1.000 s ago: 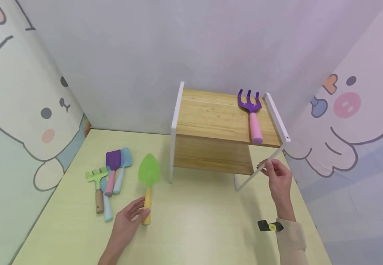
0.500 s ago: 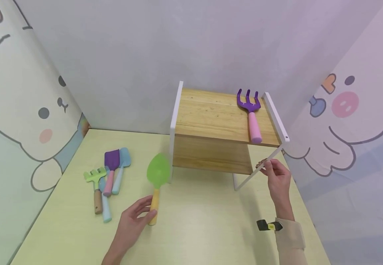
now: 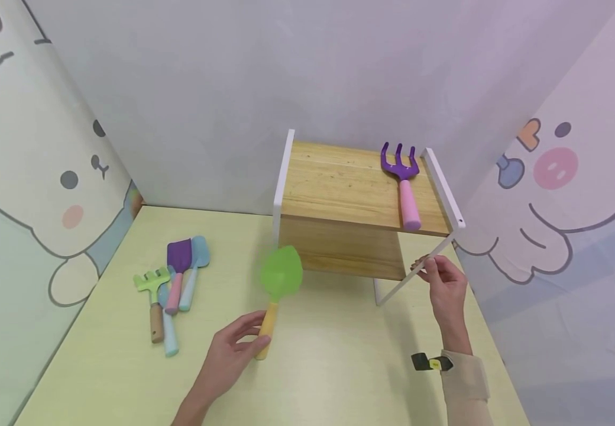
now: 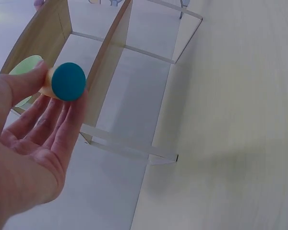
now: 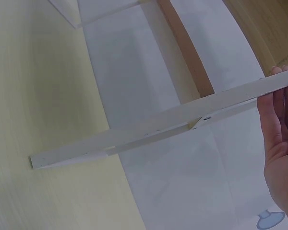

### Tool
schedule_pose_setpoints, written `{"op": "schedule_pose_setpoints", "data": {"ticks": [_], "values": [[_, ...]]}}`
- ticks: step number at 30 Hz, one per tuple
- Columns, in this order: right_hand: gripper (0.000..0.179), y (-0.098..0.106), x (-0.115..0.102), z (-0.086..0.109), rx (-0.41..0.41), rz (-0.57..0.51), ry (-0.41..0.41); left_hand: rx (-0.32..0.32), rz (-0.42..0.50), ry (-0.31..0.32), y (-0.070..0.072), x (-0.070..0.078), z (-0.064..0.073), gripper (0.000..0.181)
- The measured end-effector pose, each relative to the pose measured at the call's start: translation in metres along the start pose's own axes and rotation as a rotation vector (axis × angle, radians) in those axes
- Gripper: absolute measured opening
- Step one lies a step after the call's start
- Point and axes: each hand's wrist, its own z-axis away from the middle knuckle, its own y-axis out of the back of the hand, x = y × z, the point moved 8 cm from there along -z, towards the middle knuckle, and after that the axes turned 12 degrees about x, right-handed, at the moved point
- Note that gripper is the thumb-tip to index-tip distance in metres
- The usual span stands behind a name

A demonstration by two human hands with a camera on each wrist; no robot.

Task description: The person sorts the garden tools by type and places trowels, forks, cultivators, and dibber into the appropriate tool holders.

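My left hand (image 3: 233,355) pinches the yellow handle of a garden trowel (image 3: 282,272) between thumb and fingers. Its green blade points away from me and overlaps the rack's front left corner in the head view. In the left wrist view the handle's round end shows a teal face (image 4: 68,81). My right hand (image 3: 448,293) grips the slanting white leg (image 5: 149,120) at the right side of a two-tier wooden rack (image 3: 339,180). On the rack's top shelf, near its right edge, lies a purple hand fork (image 3: 402,171) with a pink handle, tines toward the back.
Left on the table (image 3: 329,378) lie a green rake (image 3: 154,284) with a brown handle, a purple shovel (image 3: 180,255) with a pink handle, a blue shovel (image 3: 200,253) and another blue tool (image 3: 170,337) partly under the rake. Patterned walls enclose the table's back and sides.
My left hand has carried the trowel to the right, toward the rack's left side, and its blade has tilted rightward. My right hand stays on the rack's leg.
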Motion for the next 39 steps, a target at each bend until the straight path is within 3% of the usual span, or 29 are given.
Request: {"op": "schedule_pose_setpoints", "data": {"ticks": [9, 15, 22, 28, 39], "values": [[0.014, -0.001, 0.001, 0.000, 0.003, -0.002, -0.025, -0.065, 0.007, 0.015, -0.021, 0.007, -0.010, 0.039], [0.014, -0.002, 0.001, -0.001, 0.001, -0.001, -0.021, -0.118, 0.012, -0.031, -0.038, 0.015, -0.018, 0.041], [0.014, 0.000, 0.002, -0.001, 0.027, 0.011, -0.030, -0.161, 0.049, -0.035, -0.053, 0.023, -0.028, 0.041], [0.015, 0.003, 0.003, -0.002, 0.048, 0.023, -0.036, -0.180, 0.008, -0.090, -0.060, 0.027, -0.037, 0.040], [0.016, 0.002, 0.002, -0.001, 0.040, 0.035, -0.026, -0.200, -0.023, -0.057, -0.076, 0.035, -0.055, 0.044]]}}
